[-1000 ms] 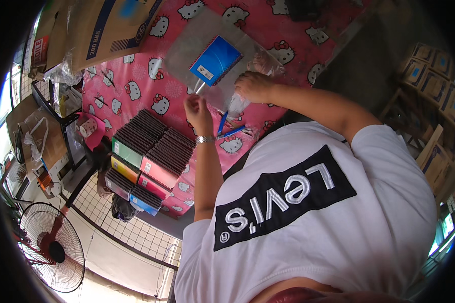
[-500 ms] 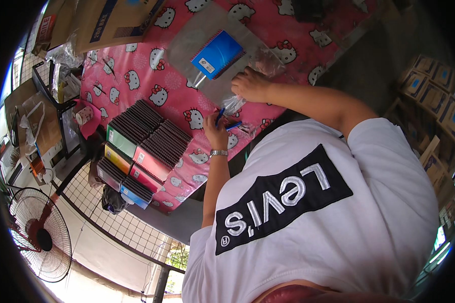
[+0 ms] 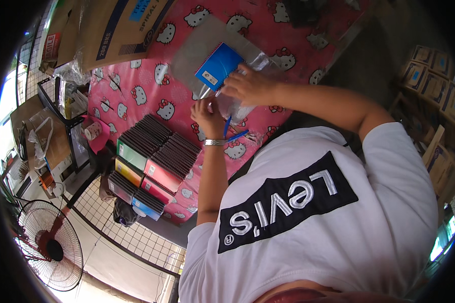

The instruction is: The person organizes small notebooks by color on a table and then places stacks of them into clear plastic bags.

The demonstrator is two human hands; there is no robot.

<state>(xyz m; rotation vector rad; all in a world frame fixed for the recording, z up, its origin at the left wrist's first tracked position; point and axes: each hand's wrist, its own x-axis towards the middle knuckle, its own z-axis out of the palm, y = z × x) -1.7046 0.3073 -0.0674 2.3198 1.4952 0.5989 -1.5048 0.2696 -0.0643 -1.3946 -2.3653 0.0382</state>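
Observation:
A blue spiral notebook (image 3: 218, 63) with a white label lies on clear plastic (image 3: 192, 53), tilted on the table. My right hand (image 3: 247, 87) reaches over the notebook's near right corner, fingers stretched out and resting on it and the plastic. Close by on the left, my left hand (image 3: 207, 113), with a silver band at the wrist, has its fingers bent together at the near edge of the plastic. The fingertips are small, but they appear to pinch that edge. Beside this hand lies a V-shaped blue tool (image 3: 236, 135), its kind unclear.
Stacks of spiral notebooks (image 3: 159, 146) in several colours stand on the pink patterned tablecloth (image 3: 131, 113) at the left. A large carton (image 3: 114, 45) sits at the far left. A standing fan (image 3: 53, 247) is at lower left, and piled cartons (image 3: 432, 83) are at the right.
My left hand has left the blue tool and moved up to the plastic's edge. My right hand has shifted from the crumpled plastic onto the notebook's corner, its fingers spreading. The view has shifted slightly.

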